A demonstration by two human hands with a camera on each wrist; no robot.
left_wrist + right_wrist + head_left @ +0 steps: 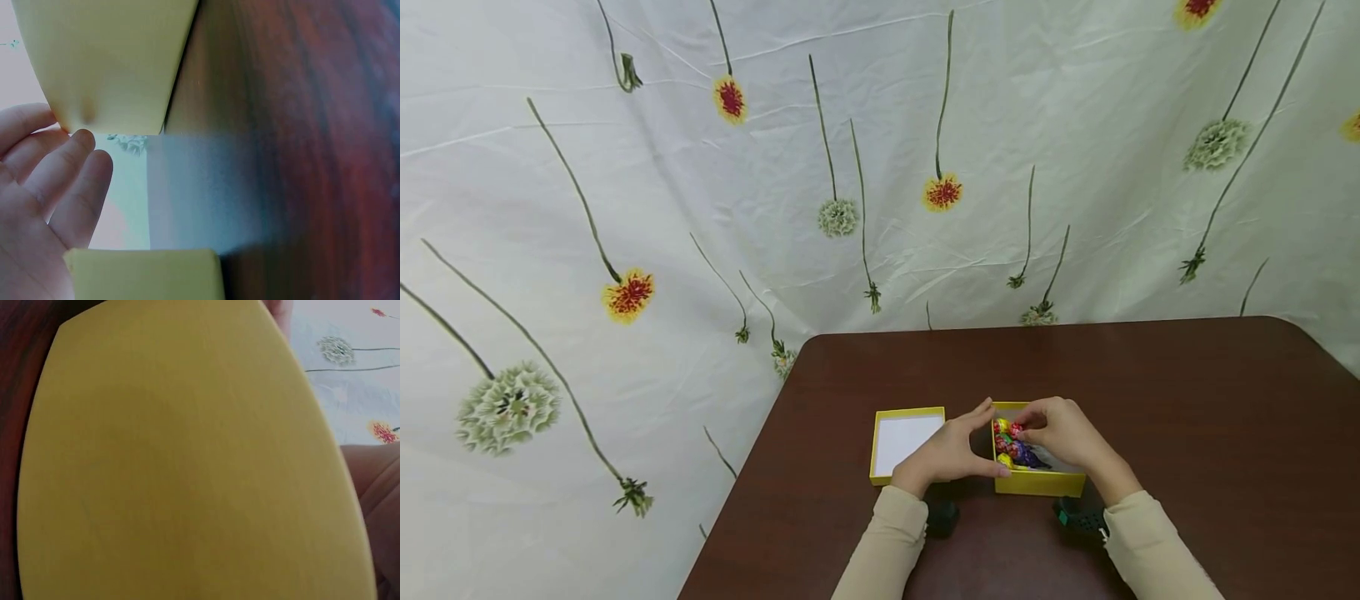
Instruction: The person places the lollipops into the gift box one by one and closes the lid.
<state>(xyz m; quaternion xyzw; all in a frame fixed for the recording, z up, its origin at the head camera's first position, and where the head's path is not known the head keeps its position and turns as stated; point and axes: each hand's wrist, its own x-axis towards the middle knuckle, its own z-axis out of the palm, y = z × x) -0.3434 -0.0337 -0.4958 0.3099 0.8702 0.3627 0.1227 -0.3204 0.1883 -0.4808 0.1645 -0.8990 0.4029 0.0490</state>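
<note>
A yellow box with a pale inside stands on the dark brown table. Along its left side lie several wrapped candies in red, yellow, green and purple. My right hand reaches over the far right part of the box, thumb and fingertips pinching a red-wrapped candy. My left hand spans the box's left side, thumb at the near corner and fingers toward the far one. In the left wrist view its straight fingers touch the yellow wall. The box wall hides most of the right hand in the right wrist view.
A shallow yellow lid with a white inside lies left of the box, partly behind the left hand. Dark devices sit below both wrists. A white cloth printed with flowers hangs behind the table.
</note>
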